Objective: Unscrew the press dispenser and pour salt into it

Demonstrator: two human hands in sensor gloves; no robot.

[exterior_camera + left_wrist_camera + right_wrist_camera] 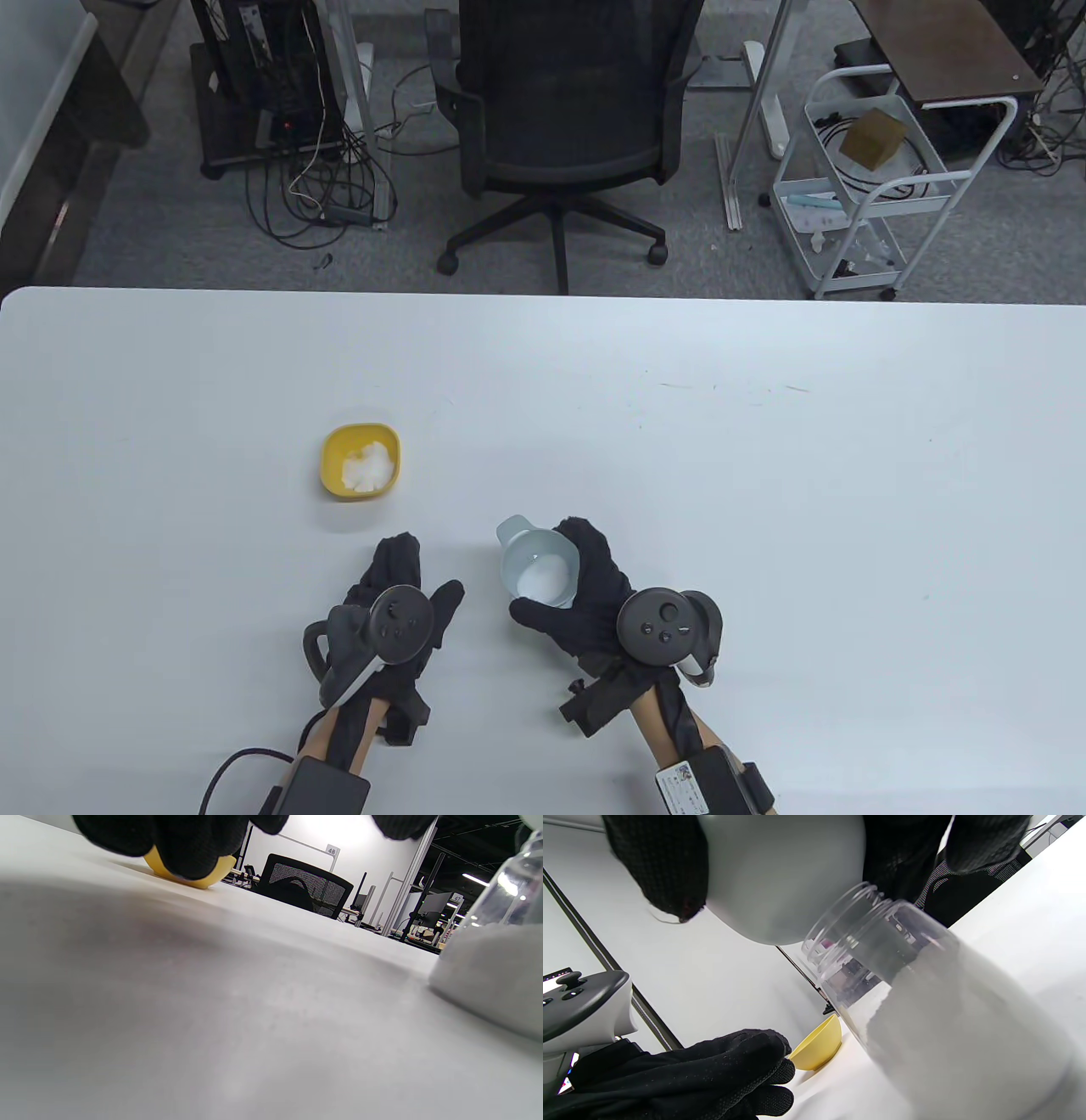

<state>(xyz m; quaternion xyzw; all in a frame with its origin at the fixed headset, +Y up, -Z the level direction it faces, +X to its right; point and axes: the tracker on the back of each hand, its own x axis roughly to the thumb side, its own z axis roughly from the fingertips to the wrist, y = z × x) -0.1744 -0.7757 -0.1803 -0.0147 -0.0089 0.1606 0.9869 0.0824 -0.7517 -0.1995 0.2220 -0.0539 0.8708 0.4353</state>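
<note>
- Yellow bowl (pixel 360 462) with a white clump of salt (pixel 368 468) in it sits on the white table (pixel 764 475), far-left of both hands.
- Right hand (pixel 598 594) grips a pale grey funnel-like cup (pixel 537 569), thumb on the near side and fingers wrapped round the right side. White salt shows at the bottom of the cup.
- From the right wrist view, that grey cup sits right over the threaded mouth of a clear plastic dispenser jar (pixel 937 1014), with no cap on it. Jar is filled with salt most of the way up. Can't tell if the cup actually touches the rim.
- Jar itself is hidden under the cup in the table view, so it's near the middle of the table, just right of the left hand.
- Left hand (pixel 399 603) lies flat on the table with fingers stretched out, holding nothing, just beside the jar.
- Black office chair (pixel 564 102) stands beyond the far edge of the table.
</note>
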